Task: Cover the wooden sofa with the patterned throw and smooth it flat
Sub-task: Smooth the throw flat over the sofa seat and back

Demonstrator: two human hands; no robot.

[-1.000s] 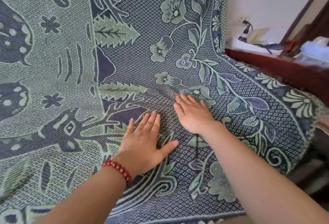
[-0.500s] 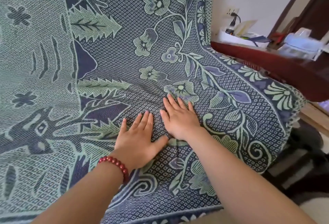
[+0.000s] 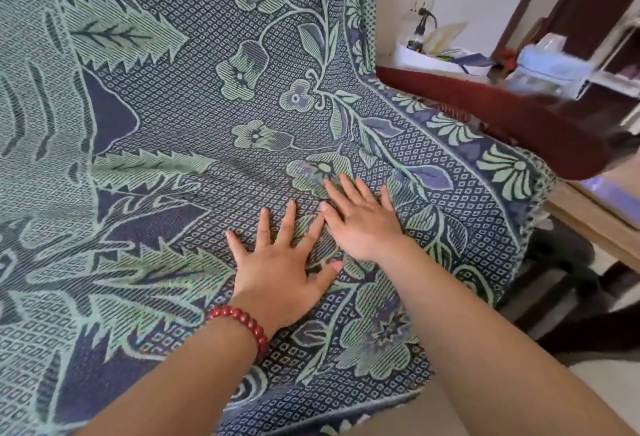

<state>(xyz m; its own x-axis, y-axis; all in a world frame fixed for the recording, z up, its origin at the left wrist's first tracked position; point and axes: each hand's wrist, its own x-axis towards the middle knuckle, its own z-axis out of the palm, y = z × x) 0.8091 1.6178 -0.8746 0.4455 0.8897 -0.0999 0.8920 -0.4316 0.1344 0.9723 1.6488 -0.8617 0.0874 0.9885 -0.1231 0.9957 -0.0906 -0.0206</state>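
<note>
The left grip (image 3: 277, 266) and the right grip (image 3: 360, 224), both spread open, press side by side on the patterned throw (image 3: 207, 106) beneath them, and I think they should slide apart with even pressure.

The throw (image 3: 207, 124) hides most of the sofa (image 3: 519, 117) and runs off the left edge; clutter (image 3: 547, 68) behind is blurred.
</note>
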